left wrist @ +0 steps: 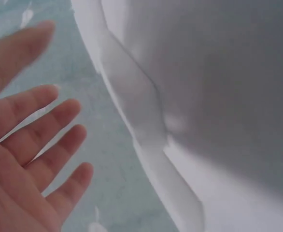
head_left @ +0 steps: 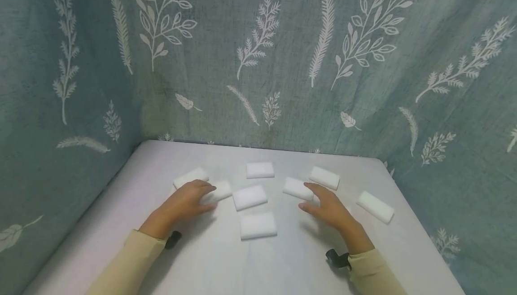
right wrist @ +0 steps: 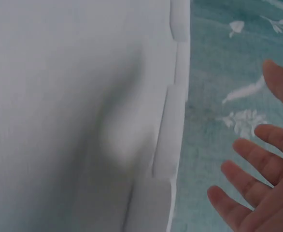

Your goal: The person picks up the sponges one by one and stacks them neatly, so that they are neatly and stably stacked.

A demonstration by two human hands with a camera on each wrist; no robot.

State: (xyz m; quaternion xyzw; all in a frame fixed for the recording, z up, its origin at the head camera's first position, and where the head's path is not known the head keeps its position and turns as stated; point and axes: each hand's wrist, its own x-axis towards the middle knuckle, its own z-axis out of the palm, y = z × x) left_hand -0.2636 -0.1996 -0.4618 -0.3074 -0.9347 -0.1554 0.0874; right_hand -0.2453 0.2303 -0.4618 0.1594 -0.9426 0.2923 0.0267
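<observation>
My left hand [head_left: 189, 201] hovers over the left part of the table, fingers loosely extended and holding nothing. Beneath and beside its fingertips lies a white oblong pad [head_left: 223, 190]; another white pad [head_left: 191, 177] sits just behind the hand. In the left wrist view, the palm and spread fingers [left wrist: 64, 121] show with nothing in them. On the right, my right hand [head_left: 330, 207] is also raised with relaxed, empty fingers. Its fingertips overlap a white pad [head_left: 296, 187] in the head view, and a further pad [head_left: 324, 177] lies beyond them.
Between the hands lie three more white pads, one at the back [head_left: 260, 169], one in the middle [head_left: 250, 197] and one in front [head_left: 258, 226]. A pad [head_left: 375, 207] rests at the far right of the white table [head_left: 278, 263]. Green leaf-patterned cloth [head_left: 226, 30] surrounds the table's back and sides.
</observation>
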